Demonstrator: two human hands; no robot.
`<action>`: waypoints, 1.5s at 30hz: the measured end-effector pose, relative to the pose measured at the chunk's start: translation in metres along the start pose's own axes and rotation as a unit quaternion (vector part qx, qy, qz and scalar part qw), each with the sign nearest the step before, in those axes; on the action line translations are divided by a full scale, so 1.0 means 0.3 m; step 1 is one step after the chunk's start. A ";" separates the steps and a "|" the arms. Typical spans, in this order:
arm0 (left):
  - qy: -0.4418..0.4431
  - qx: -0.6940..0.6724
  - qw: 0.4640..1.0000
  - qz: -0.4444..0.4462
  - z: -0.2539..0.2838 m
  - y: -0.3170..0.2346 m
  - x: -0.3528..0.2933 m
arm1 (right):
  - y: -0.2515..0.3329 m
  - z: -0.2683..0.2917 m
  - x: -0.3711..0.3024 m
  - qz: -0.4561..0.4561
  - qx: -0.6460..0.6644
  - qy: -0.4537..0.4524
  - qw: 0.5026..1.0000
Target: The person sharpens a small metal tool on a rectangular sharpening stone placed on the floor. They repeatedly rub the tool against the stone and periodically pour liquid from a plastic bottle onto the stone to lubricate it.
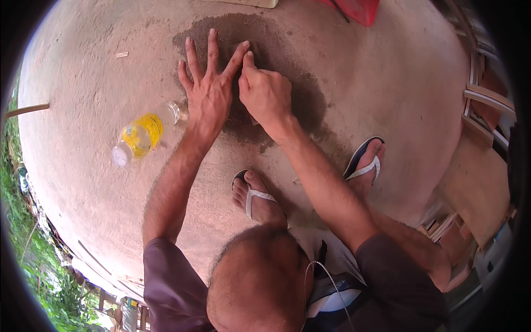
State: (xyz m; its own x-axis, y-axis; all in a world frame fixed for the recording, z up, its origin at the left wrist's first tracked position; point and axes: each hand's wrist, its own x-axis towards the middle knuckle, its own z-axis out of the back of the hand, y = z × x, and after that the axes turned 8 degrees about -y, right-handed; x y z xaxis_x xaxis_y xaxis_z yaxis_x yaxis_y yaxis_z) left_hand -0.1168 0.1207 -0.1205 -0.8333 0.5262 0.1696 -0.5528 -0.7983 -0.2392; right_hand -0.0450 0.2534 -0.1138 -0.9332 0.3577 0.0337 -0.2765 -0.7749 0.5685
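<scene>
My left hand (209,97) reaches down over a dark wet patch (304,94) on the concrete floor, its fingers spread wide. Its index fingertip meets the tip of my right index finger. My right hand (268,97) is closed, the index finger stretched forward and the others curled under. A dark, flat thing (254,120) shows a little under my right hand; most of it is covered, and I cannot make out its kind. Left of my left wrist is a clear plastic bottle (142,134) with a yellow label.
My feet in flip-flops (259,202) are close behind the wet patch. A red object (362,10) and a pale edge (263,2) show at the far side. A wooden strip (27,110) juts in at left. Wooden pieces (489,102) are stacked at right.
</scene>
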 end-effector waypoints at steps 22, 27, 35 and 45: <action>0.076 0.038 0.996 0.004 0.027 -0.074 -0.180 | -0.020 0.032 -0.149 0.010 -0.010 0.006 1.000; 0.038 -0.029 0.999 -0.003 0.014 -0.037 -0.118 | -0.016 0.031 -0.080 0.001 -0.033 0.035 0.999; 0.002 -0.015 1.000 0.016 0.011 -0.062 -0.129 | -0.025 0.022 -0.072 0.007 -0.009 0.020 1.000; 0.055 -0.467 0.800 0.373 0.219 -0.196 -0.439 | -0.062 0.331 0.019 -0.264 0.606 0.159 0.733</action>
State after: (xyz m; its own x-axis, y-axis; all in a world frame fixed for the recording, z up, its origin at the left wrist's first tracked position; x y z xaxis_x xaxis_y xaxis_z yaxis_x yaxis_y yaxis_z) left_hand 0.0262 0.0791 -0.0659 -0.9018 0.0692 -0.4265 0.3755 -0.3627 -0.8529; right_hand -0.0225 0.3218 -0.0425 -0.8293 0.1521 -0.5378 -0.3910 0.5296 0.7528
